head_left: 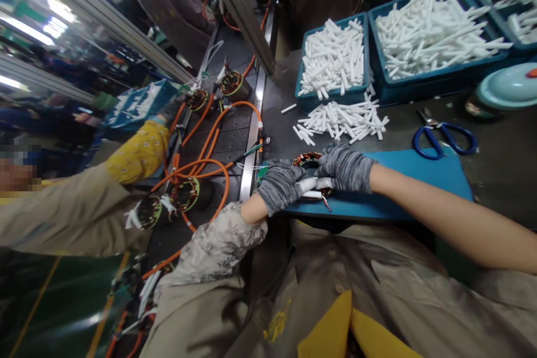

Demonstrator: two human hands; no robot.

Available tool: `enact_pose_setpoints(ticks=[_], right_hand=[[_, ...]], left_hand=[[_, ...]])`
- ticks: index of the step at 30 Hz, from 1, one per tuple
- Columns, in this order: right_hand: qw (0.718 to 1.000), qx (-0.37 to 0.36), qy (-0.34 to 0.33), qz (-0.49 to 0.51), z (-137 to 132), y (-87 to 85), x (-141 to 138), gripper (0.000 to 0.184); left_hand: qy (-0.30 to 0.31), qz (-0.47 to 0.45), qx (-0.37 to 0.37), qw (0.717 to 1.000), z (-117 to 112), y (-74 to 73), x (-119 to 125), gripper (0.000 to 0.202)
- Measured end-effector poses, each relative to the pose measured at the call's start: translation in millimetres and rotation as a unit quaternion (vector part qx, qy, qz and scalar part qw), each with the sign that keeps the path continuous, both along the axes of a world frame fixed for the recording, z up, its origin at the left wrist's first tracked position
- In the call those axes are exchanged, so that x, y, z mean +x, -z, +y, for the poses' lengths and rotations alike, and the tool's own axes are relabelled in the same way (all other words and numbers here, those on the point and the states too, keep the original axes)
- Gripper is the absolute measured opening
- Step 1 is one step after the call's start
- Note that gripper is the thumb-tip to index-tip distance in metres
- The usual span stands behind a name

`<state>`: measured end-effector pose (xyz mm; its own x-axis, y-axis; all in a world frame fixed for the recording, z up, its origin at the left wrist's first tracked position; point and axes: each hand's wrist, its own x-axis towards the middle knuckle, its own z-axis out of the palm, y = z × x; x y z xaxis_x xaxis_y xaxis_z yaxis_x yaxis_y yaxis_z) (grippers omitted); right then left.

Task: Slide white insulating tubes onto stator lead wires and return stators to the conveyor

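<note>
Both my hands wear grey knit gloves and meet over a round motor stator (308,160) with copper windings that lies on a blue mat (415,170). My left hand (280,183) is closed, gripping the stator's near edge and a white sleeve tube (315,183). My right hand (344,165) is curled over the stator's right side, its fingers pinching the same white tube. A thin wire end pokes out below the hands.
Loose white tubes (342,121) lie behind the mat; blue bins (331,61) (436,39) hold several more. Blue-handled scissors (444,139) rest to the right. On the conveyor (235,123) at left sit stators with orange cables (191,193). A co-worker's yellow sleeve (138,151) reaches there.
</note>
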<state>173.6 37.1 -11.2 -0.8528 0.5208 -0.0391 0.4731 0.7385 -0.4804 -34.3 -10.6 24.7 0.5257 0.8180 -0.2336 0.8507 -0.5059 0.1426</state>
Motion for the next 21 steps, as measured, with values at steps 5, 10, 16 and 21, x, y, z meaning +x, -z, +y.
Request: enact_pose_setpoints(ticks=[5, 10, 16, 21], right_hand=[[0.972, -0.117, 0.072, 0.189, -3.8, 21.9, 27.7, 0.039], [0.912, -0.220, 0.161, 0.306, -26.2, 47.7, 60.9, 0.056], [0.930, -0.126, 0.206, 0.278, -58.8, 47.5, 76.6, 0.036], [0.938, -0.075, 0.112, 0.320, -59.7, 52.4, 61.4, 0.040]], left_hand=[[0.028, 0.101, -0.023, 0.994, 13.1, -16.3, 32.5, 0.057], [0.060, 0.067, 0.012, 0.996, 13.4, -13.0, 43.3, 0.045], [0.101, -0.035, -0.011, 0.994, 53.9, 0.3, 21.4, 0.089], [0.041, -0.088, -0.038, 0.995, 94.1, 6.9, 17.7, 0.081]])
